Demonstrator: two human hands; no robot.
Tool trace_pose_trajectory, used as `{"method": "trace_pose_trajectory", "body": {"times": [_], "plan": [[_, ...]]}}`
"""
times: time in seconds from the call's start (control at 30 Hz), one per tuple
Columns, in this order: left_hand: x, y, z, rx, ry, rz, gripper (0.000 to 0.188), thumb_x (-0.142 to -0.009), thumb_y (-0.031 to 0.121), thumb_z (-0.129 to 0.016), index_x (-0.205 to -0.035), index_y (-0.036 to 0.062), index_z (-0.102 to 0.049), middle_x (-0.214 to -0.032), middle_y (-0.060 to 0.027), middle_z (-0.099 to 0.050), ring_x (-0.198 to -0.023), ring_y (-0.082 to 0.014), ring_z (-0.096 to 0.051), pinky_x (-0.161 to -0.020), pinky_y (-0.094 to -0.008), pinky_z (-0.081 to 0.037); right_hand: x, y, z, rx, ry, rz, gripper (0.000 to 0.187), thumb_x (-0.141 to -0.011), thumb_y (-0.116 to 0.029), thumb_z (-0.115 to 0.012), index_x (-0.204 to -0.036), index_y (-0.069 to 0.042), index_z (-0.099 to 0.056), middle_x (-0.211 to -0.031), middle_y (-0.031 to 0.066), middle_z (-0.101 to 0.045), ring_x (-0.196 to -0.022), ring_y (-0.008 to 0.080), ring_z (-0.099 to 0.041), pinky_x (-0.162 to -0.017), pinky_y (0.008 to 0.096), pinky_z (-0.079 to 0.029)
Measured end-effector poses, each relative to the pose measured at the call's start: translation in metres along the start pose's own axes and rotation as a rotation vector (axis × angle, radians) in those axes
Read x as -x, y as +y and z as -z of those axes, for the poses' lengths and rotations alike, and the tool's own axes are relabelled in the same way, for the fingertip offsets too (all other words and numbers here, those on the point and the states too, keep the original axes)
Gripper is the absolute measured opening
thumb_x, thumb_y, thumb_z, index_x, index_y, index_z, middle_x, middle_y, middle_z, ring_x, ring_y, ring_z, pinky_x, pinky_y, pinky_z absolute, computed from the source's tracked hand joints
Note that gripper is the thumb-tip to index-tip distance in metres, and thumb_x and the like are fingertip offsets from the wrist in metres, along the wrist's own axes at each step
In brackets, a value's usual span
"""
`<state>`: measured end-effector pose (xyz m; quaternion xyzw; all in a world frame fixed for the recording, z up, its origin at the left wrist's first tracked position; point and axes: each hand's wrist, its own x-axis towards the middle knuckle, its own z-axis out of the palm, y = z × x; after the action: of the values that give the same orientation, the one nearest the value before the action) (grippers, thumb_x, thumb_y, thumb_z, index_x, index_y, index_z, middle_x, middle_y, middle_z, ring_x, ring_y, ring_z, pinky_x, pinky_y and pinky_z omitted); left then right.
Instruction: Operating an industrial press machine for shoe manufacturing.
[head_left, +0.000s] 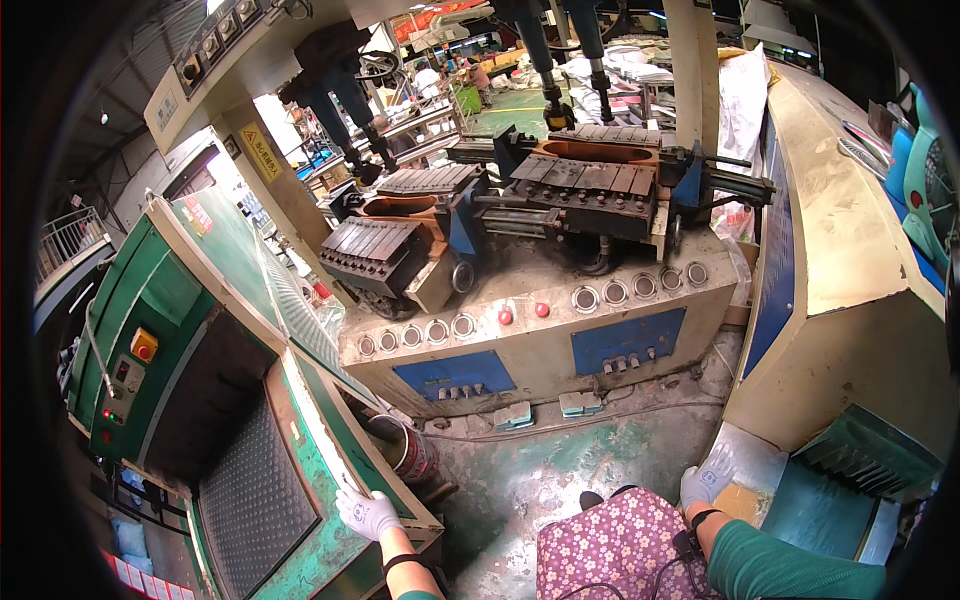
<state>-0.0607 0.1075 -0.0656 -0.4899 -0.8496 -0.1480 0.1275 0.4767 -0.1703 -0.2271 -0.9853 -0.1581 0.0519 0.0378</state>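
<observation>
My left hand (366, 512), in a white glove, rests on the worn edge of a green machine (330, 452) with its fingers stretched out and nothing in them. On the other side, my right hand (707, 479), also in a white glove, lies against the pale metal side plate (752, 455) of a cream machine (822, 365). Its fingers are spread and hold nothing. Beside that hand is a tan patch (742, 500), too unclear to name, next to a blue-green belt (818, 508). A purple flowered apron (615, 545) covers my lap between the hands.
Ahead stands a cream press machine (540, 335) with two clamp stations, round gauges and red buttons. Two pedals (580, 404) and a cable lie at its foot. A bucket (408, 452) is beside the green machine, which holds a black studded belt (255, 500). People work far back.
</observation>
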Motion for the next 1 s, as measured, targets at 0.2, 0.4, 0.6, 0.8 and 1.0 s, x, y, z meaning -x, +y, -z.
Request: {"method": "trace_pose_trajectory", "body": {"times": [0.2, 0.4, 0.6, 0.8, 1.0], "plan": [[0.001, 0.001, 0.000, -0.014, 0.004, 0.010, 0.078, -0.080, 0.027, -0.075, -0.151, 0.0104, -0.046, -0.154, -0.0169, -0.050, -0.141, -0.0335, -0.045, -0.117, -0.0457, -0.036, 0.000, 0.000, 0.002, 0.019, -0.014, -0.002, 0.090, -0.087, -0.031, -0.059, -0.164, -0.004, -0.022, -0.173, 0.0126, -0.019, -0.160, 0.0306, -0.014, -0.129, 0.0529, -0.008], [0.002, 0.006, 0.014, 0.001, -0.066, 0.023, 0.078, -0.081, 0.028, -0.075, -0.151, 0.0104, -0.046, -0.153, -0.0167, -0.050, -0.141, -0.0332, -0.045, -0.116, -0.0456, -0.036, 0.001, -0.001, 0.006, 0.037, -0.020, -0.001, 0.090, -0.087, -0.033, -0.059, -0.164, -0.004, -0.022, -0.173, 0.0125, -0.018, -0.161, 0.0306, -0.013, -0.129, 0.0529, -0.008], [0.000, 0.001, 0.003, -0.008, -0.014, 0.004, 0.077, -0.080, 0.028, -0.075, -0.149, 0.0102, -0.047, -0.152, -0.0171, -0.050, -0.139, -0.0333, -0.046, -0.115, -0.0459, -0.037, -0.003, 0.003, -0.008, 0.017, -0.004, 0.003, 0.090, -0.087, -0.032, -0.060, -0.164, -0.004, -0.022, -0.173, 0.0126, -0.018, -0.161, 0.0308, -0.013, -0.129, 0.0527, -0.008], [0.000, 0.000, 0.004, -0.018, -0.029, 0.008, 0.077, -0.080, 0.028, -0.075, -0.149, 0.0100, -0.047, -0.153, -0.0168, -0.050, -0.140, -0.0332, -0.046, -0.115, -0.0456, -0.037, 0.000, 0.000, 0.000, 0.009, -0.018, -0.003, 0.091, -0.086, -0.031, -0.060, -0.164, -0.004, -0.022, -0.173, 0.0127, -0.017, -0.161, 0.0311, -0.012, -0.129, 0.0525, -0.007], [0.002, 0.005, 0.012, -0.015, -0.055, 0.013, 0.077, -0.082, 0.028, -0.075, -0.150, 0.0094, -0.047, -0.154, -0.0160, -0.049, -0.142, -0.0329, -0.044, -0.116, -0.0451, -0.036, -0.001, 0.003, -0.001, 0.002, -0.020, -0.005, 0.091, -0.086, -0.031, -0.059, -0.164, -0.004, -0.021, -0.173, 0.0127, -0.017, -0.161, 0.0310, -0.012, -0.129, 0.0525, -0.007]]}}
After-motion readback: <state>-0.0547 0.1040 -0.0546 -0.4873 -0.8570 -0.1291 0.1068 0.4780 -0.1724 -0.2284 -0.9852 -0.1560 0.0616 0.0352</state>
